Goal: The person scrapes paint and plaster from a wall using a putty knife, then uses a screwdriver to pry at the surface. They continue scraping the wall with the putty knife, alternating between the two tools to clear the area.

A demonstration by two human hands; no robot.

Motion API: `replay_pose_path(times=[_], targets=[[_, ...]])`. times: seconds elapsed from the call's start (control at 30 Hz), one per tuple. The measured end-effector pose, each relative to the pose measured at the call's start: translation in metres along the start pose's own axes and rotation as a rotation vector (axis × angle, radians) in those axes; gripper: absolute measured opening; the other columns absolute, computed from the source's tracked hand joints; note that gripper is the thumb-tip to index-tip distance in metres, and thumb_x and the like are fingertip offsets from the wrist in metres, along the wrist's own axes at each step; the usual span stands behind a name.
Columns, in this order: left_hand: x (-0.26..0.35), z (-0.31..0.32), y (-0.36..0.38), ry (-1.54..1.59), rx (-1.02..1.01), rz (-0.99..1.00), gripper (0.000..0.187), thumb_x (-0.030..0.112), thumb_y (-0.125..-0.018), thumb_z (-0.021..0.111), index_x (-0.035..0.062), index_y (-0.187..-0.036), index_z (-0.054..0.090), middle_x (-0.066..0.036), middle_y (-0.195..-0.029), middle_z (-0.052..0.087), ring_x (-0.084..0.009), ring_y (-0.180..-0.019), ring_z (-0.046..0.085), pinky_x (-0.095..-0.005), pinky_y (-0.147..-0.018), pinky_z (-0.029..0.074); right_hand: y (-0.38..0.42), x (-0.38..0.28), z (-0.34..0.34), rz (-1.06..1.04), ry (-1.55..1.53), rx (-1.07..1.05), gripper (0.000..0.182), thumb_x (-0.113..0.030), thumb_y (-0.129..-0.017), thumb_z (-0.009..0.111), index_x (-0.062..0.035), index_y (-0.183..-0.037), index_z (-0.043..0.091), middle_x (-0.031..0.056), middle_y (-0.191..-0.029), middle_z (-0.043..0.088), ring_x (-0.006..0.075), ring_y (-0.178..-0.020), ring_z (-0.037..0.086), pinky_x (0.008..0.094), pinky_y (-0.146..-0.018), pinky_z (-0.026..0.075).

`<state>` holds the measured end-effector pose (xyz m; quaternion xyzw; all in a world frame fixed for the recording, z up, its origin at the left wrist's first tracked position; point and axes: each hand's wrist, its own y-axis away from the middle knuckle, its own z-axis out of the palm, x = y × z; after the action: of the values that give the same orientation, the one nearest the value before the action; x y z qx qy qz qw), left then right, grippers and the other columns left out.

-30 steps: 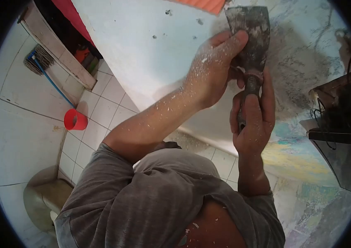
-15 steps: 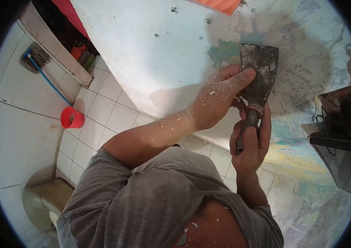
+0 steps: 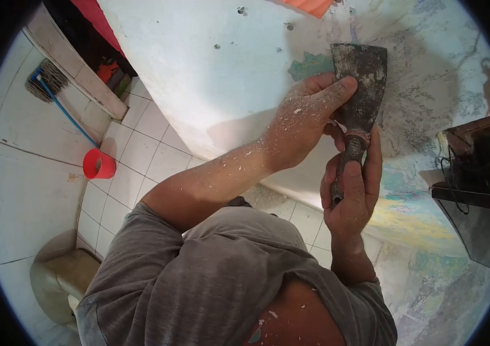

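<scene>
Scraper (image 3: 367,95) rising slightly, hiding more of green patch (image 3: 310,66) on wall (image 3: 198,75); work seemingly shifting upward. Right hand (image 3: 348,196) gripping handle (image 3: 354,151); left hand (image 3: 308,115) holding blade (image 3: 361,60) by its edge.

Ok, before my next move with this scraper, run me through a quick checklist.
1. Right hand gripping the scraper by its handle: ok.
2. Left hand off the blade: not ok, its thumb lies on the blade's face.
3. Blade clean: not ok, pale residue spots it.
4. Blade's edge touching the wall: cannot tell from this view.
5. Red bucket away from the scraper: ok, it stands off to the left.
</scene>
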<state>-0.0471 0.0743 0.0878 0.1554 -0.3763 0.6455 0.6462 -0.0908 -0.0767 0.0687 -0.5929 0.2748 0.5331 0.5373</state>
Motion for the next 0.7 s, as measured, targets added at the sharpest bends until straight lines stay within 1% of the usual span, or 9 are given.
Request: replay_pose_path(times=[0.07, 0.13, 0.23, 0.37, 0.43, 0.5, 0.57, 0.6, 0.7], targets=[[-0.005, 0.001, 0.005, 0.003, -0.023, -0.009, 0.037, 0.041, -0.099, 0.054, 0.0048, -0.104, 0.060, -0.004, -0.087, 0.067, -0.0116, -0.076, 0.065, -0.0275, -0.055, 0.052, 0.008, 0.001, -0.004, -0.009, -0.026, -0.017, 0.055, -0.018, -0.102, 0.043, -0.0034, -0.151, 0.023, 0.0097, -0.089, 0.057, 0.0029, -0.059, 0.047, 0.0159, -0.038, 0.036], [-0.012, 0.002, 0.011, -0.028, 0.004, -0.055, 0.037, 0.042, -0.098, 0.054, 0.0050, -0.103, 0.061, -0.004, -0.087, 0.067, -0.0125, -0.075, 0.065, -0.0274, -0.055, 0.052, 0.012, -0.002, -0.007, -0.058, -0.004, -0.083, 0.054, -0.012, -0.102, 0.039, -0.0002, -0.152, 0.020, 0.0147, -0.117, 0.054, 0.0037, -0.052, 0.043, 0.0178, -0.039, 0.033], [0.005, 0.003, -0.009, -0.011, -0.006, 0.095, 0.038, 0.042, -0.098, 0.055, 0.0050, -0.103, 0.061, -0.004, -0.087, 0.067, -0.0128, -0.075, 0.065, -0.0274, -0.055, 0.051, -0.014, -0.016, 0.006, -0.028, 0.073, -0.034, 0.055, -0.011, -0.102, 0.039, -0.0011, -0.152, 0.020, 0.0159, -0.119, 0.054, 0.0035, -0.052, 0.043, 0.0177, -0.040, 0.033], [0.018, 0.006, -0.010, -0.045, -0.047, 0.139, 0.037, 0.041, -0.099, 0.053, 0.0061, -0.111, 0.057, -0.003, -0.090, 0.066, -0.0116, -0.073, 0.064, -0.0259, -0.053, 0.050, -0.017, -0.026, 0.014, -0.046, 0.066, -0.078, 0.054, -0.010, -0.101, 0.039, -0.0011, -0.152, 0.020, 0.0160, -0.120, 0.053, 0.0030, -0.052, 0.042, 0.0175, -0.040, 0.033], [0.005, 0.009, 0.006, -0.019, 0.002, -0.027, 0.038, 0.041, -0.098, 0.056, 0.0047, -0.106, 0.059, -0.005, -0.089, 0.066, -0.0137, -0.075, 0.065, -0.0282, -0.056, 0.051, 0.007, -0.012, -0.001, -0.069, 0.042, -0.056, 0.053, -0.009, -0.101, 0.039, -0.0008, -0.151, 0.022, 0.0146, -0.120, 0.053, 0.0027, -0.054, 0.041, 0.0175, -0.041, 0.034], [0.005, 0.008, 0.000, -0.010, -0.002, -0.040, 0.037, 0.041, -0.098, 0.056, 0.0044, -0.104, 0.058, -0.006, -0.088, 0.066, -0.0139, -0.074, 0.065, -0.0282, -0.057, 0.051, 0.002, -0.017, 0.004, -0.051, 0.024, -0.040, 0.053, -0.009, -0.102, 0.040, -0.0017, -0.151, 0.023, 0.0138, -0.121, 0.052, 0.0028, -0.056, 0.041, 0.0178, -0.042, 0.035], [0.016, 0.009, -0.015, -0.020, -0.016, 0.087, 0.037, 0.041, -0.098, 0.056, 0.0046, -0.103, 0.058, -0.006, -0.088, 0.066, -0.0134, -0.074, 0.064, -0.0281, -0.057, 0.051, -0.019, -0.031, 0.018, -0.056, 0.135, 0.047, 0.054, -0.010, -0.099, 0.038, -0.0045, -0.151, 0.025, 0.0128, -0.107, 0.056, 0.0038, -0.060, 0.048, 0.0150, -0.042, 0.041], [0.022, 0.006, -0.019, -0.042, -0.052, 0.131, 0.037, 0.041, -0.098, 0.055, 0.0046, -0.103, 0.059, -0.006, -0.087, 0.066, -0.0134, -0.072, 0.064, -0.0282, -0.056, 0.051, -0.023, -0.029, 0.015, -0.037, 0.071, -0.015, 0.054, -0.012, -0.100, 0.039, -0.0043, -0.151, 0.025, 0.0129, -0.108, 0.056, 0.0038, -0.058, 0.046, 0.0149, -0.041, 0.040], [0.013, -0.001, -0.006, -0.045, -0.053, 0.044, 0.037, 0.042, -0.099, 0.053, 0.0055, -0.102, 0.059, -0.005, -0.085, 0.066, -0.0121, -0.071, 0.063, -0.0277, -0.056, 0.050, -0.009, -0.020, 0.014, -0.026, 0.117, 0.007, 0.053, -0.013, -0.102, 0.040, -0.0046, -0.152, 0.024, 0.0118, -0.101, 0.058, 0.0035, -0.055, 0.044, 0.0156, -0.040, 0.037]])
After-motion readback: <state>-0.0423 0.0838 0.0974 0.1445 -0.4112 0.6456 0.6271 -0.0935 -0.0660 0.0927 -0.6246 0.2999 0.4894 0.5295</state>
